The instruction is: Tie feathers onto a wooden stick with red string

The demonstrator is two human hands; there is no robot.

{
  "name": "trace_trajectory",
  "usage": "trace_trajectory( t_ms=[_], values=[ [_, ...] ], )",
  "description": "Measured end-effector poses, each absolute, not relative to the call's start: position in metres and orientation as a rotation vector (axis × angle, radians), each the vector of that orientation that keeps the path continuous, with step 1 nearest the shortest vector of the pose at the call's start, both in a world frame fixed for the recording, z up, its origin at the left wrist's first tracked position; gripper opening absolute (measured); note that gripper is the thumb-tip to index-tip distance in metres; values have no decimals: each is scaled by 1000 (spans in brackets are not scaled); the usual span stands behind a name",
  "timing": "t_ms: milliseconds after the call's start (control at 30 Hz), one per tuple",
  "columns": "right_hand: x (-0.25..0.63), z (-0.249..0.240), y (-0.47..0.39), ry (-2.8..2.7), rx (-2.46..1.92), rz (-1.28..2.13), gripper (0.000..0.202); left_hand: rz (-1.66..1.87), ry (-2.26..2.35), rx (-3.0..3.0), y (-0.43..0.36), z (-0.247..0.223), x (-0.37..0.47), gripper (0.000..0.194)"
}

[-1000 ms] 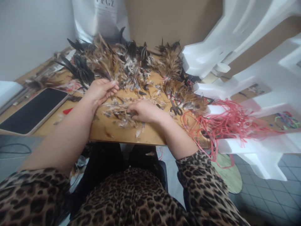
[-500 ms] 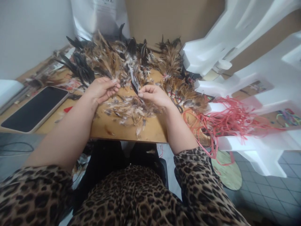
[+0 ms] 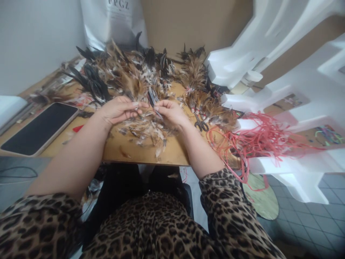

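My left hand (image 3: 118,109) and my right hand (image 3: 170,112) meet above a wooden table (image 3: 140,153). The right hand pinches a small grey-and-black feather (image 3: 152,96) by its quill, and the left fingertips close on a small bundle of brown feathers (image 3: 134,88) right beside it. Loose pale feathers (image 3: 147,131) lie scattered under both hands. A big heap of brown and black feathers (image 3: 126,70) covers the table behind them.
A phone (image 3: 40,127) lies face up at the left. Black scissors (image 3: 201,125) rest right of my right hand, next to a tangle of red elastic cords (image 3: 256,138). White foam blocks (image 3: 283,82) fill the right side. A white bag (image 3: 115,21) stands at the back.
My right hand picked a feather off the table, lifted it and brought it left to the left hand. The left hand shifted slightly right, its fingertips now meeting the right hand.
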State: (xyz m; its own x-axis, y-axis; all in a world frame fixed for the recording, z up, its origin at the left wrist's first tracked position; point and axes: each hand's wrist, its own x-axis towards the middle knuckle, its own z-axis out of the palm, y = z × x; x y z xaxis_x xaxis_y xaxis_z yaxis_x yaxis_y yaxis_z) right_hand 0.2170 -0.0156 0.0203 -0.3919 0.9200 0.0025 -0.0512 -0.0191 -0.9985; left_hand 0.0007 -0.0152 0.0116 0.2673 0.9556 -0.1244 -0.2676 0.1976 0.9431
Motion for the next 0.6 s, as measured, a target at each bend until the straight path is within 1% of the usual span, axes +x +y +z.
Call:
trace_trajectory(
  t_ms=[133, 233, 433, 600],
  values=[
    [213, 15, -12, -1501, -959, 1392, 23, 936, 885, 1046, -16, 12, 2, 13],
    [209, 11, -12, -1484, -946, 1392, 23, 908, 942, 1038, -16, 11, 4, 10],
    [205, 12, -15, -1320, -919, 1567, 31, 936, 1027, 965, -15, 11, 2, 4],
    [212, 18, -15, -1266, -843, 1711, 34, 1017, 942, 967, -14, 14, -9, 11]
  ],
)
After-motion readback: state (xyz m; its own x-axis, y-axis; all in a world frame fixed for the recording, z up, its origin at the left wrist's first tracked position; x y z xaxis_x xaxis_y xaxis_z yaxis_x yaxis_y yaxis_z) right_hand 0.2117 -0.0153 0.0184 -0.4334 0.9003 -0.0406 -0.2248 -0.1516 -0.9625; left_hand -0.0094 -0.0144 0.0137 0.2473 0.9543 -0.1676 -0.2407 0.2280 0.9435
